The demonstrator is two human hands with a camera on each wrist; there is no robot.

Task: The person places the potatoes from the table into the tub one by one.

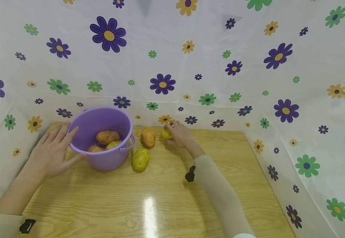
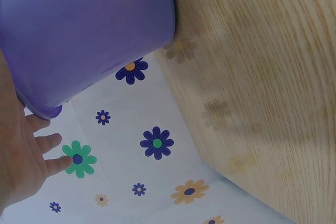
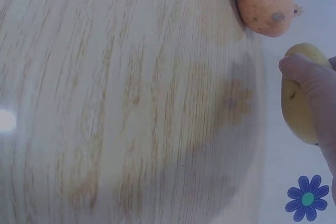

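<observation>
In the head view a purple bucket (image 1: 107,162) stands at the left of the table, with three potatoes inside, one of them a brown potato (image 1: 107,137). My left hand (image 1: 51,152) rests at its near left rim, fingers spread and fairly straight. Farther right, at the back of the table, my right hand (image 1: 180,135) grips a yellow potato (image 1: 166,134) with the thumb on one side. The right wrist view shows this yellow potato (image 3: 296,108) with the thumb across it. Between hand and bucket lie an orange-brown potato (image 1: 148,138) and a green-yellow potato (image 1: 140,159).
The wooden table (image 1: 107,201) ends at the back against a white flower-patterned cloth (image 1: 142,66), which also stands along both sides. A bucket handle (image 1: 128,145) juts out to the right, close to the loose potatoes.
</observation>
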